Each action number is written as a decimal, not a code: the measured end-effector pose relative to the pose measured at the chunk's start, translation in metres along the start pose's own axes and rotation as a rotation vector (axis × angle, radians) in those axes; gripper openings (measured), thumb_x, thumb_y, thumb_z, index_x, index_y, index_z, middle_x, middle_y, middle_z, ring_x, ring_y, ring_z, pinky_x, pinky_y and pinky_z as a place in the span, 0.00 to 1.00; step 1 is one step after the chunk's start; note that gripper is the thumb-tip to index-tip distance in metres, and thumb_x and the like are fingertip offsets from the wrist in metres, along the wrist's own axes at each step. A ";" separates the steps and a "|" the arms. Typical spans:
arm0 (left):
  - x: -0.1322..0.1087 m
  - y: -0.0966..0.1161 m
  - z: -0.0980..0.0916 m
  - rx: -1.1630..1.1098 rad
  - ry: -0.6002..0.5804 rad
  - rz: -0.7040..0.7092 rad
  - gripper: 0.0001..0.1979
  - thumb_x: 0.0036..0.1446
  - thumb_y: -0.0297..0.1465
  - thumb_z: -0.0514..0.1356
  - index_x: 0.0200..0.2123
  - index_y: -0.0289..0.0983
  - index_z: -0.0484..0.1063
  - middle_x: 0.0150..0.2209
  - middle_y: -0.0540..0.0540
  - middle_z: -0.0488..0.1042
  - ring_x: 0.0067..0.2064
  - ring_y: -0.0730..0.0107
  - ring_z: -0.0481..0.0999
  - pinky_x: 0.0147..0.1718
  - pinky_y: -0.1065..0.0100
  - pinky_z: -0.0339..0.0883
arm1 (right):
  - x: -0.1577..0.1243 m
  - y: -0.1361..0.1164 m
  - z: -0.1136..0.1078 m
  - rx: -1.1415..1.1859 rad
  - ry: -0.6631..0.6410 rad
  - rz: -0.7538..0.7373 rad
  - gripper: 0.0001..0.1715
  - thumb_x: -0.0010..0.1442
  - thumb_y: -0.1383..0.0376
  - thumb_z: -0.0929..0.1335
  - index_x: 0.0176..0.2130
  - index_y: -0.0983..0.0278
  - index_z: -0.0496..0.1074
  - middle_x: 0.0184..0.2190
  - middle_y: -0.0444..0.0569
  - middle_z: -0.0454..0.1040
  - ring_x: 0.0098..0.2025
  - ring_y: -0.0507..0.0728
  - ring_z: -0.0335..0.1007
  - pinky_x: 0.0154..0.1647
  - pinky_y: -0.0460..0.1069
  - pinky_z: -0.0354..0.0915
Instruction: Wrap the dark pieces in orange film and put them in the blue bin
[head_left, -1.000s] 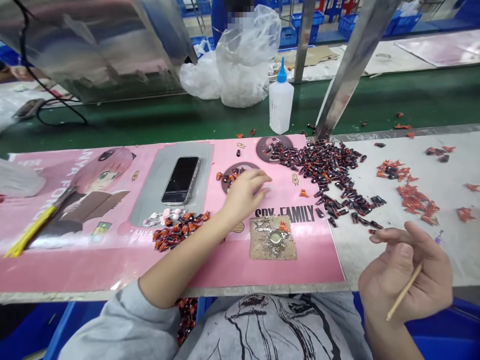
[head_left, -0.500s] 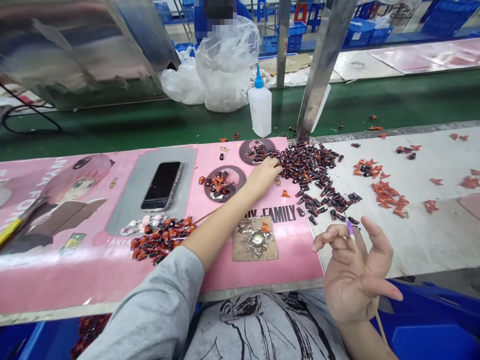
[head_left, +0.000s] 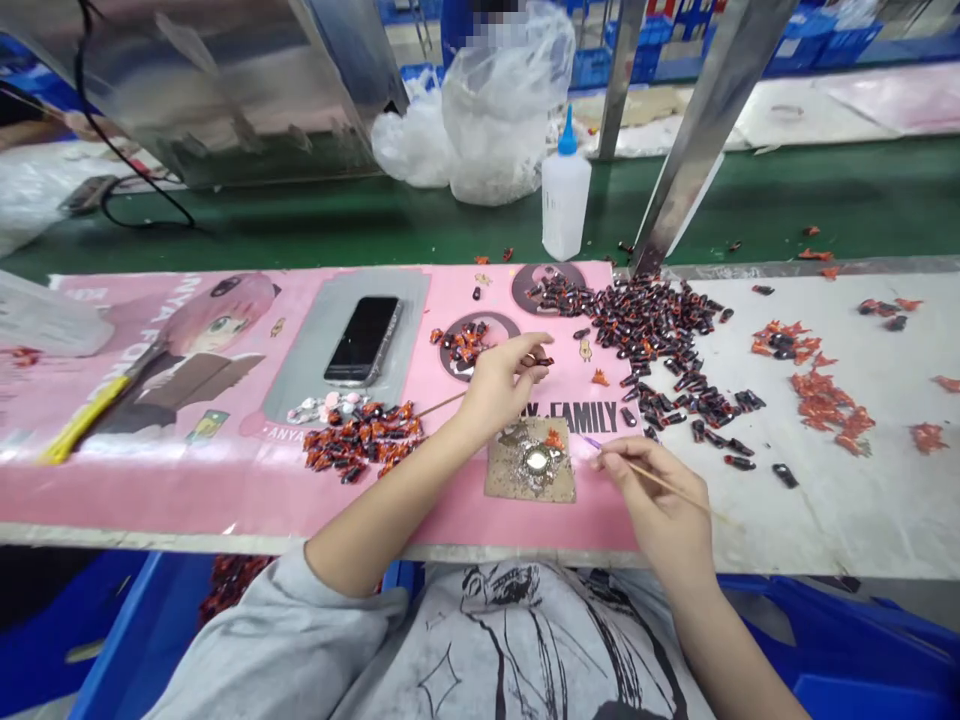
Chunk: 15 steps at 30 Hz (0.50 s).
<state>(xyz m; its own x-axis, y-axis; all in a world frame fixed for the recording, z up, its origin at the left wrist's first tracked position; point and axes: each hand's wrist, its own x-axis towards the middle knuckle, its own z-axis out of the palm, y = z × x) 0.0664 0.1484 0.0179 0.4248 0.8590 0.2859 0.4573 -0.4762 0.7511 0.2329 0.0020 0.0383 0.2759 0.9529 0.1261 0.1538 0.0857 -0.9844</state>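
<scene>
My left hand is closed in a pinch on a small dark piece, glossy black with some red, above the pink mat. In my right hand is a thin wooden stick with a purple tip, pointing left. Below and between the hands lies a brown square card with a round pool of shiny liquid and an orange piece on it. A large heap of black pieces spreads beyond my right hand. Black-and-orange pieces are piled left of my left forearm.
A phone and yellow-handled scissors lie on the pink mat. Behind stand a white bottle with a blue cap and a metal post. Orange pieces are scattered at right. Blue bins sit below the table edge.
My left hand has drawn back from the black heap with a dark piece. My right hand has turned over and brought the stick's tip left, close to the card. The view has shifted.
</scene>
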 end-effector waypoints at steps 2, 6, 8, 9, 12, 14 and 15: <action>-0.023 0.004 -0.009 -0.256 0.072 -0.101 0.16 0.57 0.23 0.60 0.49 0.35 0.78 0.39 0.44 0.78 0.32 0.69 0.80 0.34 0.66 0.78 | 0.001 0.005 0.007 0.018 -0.021 0.043 0.18 0.60 0.52 0.73 0.29 0.63 0.75 0.23 0.46 0.78 0.25 0.54 0.75 0.27 0.46 0.72; -0.058 0.018 -0.025 -0.692 0.162 -0.357 0.10 0.52 0.33 0.71 0.37 0.36 0.83 0.38 0.43 0.81 0.32 0.67 0.83 0.35 0.67 0.80 | -0.001 0.016 0.022 0.013 -0.047 0.038 0.18 0.62 0.54 0.71 0.27 0.64 0.72 0.20 0.44 0.74 0.21 0.51 0.72 0.23 0.45 0.68; -0.070 0.023 -0.030 -0.780 0.203 -0.441 0.15 0.48 0.38 0.74 0.37 0.36 0.83 0.39 0.43 0.82 0.34 0.65 0.85 0.38 0.64 0.81 | -0.003 0.020 0.028 -0.035 -0.069 0.025 0.16 0.63 0.57 0.69 0.28 0.64 0.72 0.20 0.44 0.74 0.21 0.51 0.71 0.21 0.44 0.66; -0.075 0.025 -0.031 -0.817 0.227 -0.466 0.17 0.46 0.40 0.75 0.37 0.36 0.83 0.39 0.43 0.83 0.35 0.63 0.85 0.40 0.63 0.82 | -0.004 0.022 0.030 -0.063 -0.081 0.017 0.15 0.63 0.58 0.69 0.28 0.64 0.72 0.19 0.44 0.73 0.20 0.51 0.70 0.21 0.44 0.65; -0.086 0.026 -0.032 -0.919 0.275 -0.498 0.17 0.43 0.39 0.77 0.34 0.37 0.83 0.34 0.46 0.83 0.34 0.64 0.85 0.39 0.65 0.82 | -0.005 0.028 0.035 -0.142 -0.106 -0.019 0.13 0.64 0.60 0.68 0.30 0.64 0.74 0.20 0.44 0.74 0.20 0.51 0.68 0.19 0.44 0.63; -0.091 0.026 -0.032 -0.972 0.279 -0.520 0.15 0.41 0.38 0.78 0.31 0.37 0.82 0.31 0.47 0.82 0.30 0.68 0.84 0.34 0.69 0.81 | -0.006 0.031 0.037 -0.194 -0.112 -0.078 0.12 0.64 0.62 0.68 0.31 0.64 0.76 0.24 0.45 0.77 0.22 0.51 0.70 0.21 0.44 0.63; -0.093 0.027 -0.031 -0.987 0.279 -0.533 0.15 0.40 0.37 0.79 0.30 0.37 0.82 0.31 0.48 0.82 0.29 0.69 0.83 0.31 0.71 0.80 | -0.005 0.031 0.037 -0.217 -0.116 -0.112 0.11 0.64 0.63 0.68 0.32 0.64 0.76 0.25 0.46 0.78 0.23 0.51 0.71 0.23 0.45 0.64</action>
<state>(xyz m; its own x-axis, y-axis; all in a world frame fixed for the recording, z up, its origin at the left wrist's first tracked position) 0.0145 0.0615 0.0298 0.1184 0.9769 -0.1777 -0.3352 0.2077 0.9190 0.2007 0.0105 0.0022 0.1372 0.9691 0.2051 0.3806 0.1396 -0.9141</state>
